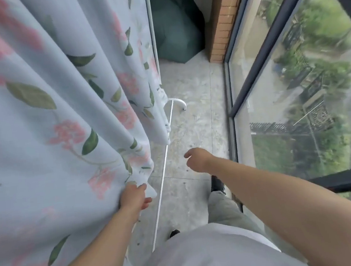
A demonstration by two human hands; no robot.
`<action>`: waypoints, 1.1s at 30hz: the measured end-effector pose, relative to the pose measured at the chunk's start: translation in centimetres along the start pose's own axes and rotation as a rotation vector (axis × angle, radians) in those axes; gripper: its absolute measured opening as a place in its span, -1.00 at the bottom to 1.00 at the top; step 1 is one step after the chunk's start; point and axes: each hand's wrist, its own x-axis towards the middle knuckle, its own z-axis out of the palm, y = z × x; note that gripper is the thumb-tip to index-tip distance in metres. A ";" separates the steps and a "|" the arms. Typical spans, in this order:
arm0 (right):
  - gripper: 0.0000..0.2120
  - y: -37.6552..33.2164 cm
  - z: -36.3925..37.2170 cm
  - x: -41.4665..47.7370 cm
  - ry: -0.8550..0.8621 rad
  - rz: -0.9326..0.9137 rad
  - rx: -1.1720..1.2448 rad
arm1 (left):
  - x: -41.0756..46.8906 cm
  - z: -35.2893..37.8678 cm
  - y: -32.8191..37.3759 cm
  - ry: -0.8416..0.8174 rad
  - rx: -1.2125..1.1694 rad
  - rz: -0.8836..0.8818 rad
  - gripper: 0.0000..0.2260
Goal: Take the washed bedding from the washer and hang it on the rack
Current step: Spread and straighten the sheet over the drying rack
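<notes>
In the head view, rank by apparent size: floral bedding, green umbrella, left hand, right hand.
1. floral bedding
2. green umbrella
3. left hand and right hand: about alike, so not ranked.

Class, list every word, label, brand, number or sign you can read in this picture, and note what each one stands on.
None: no readable text shows anywhere.
The bedding bears only a print of pink flowers and green leaves, no lettering.
The rack, brick pillar and dark green umbrella are unmarked.
The view through the window is too blurred to show any sign.
</notes>
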 end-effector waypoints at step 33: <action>-0.67 -10.1 -25.2 32.5 -0.231 -0.155 -0.307 | 7.0 13.9 24.6 0.361 -0.284 -0.097 -0.89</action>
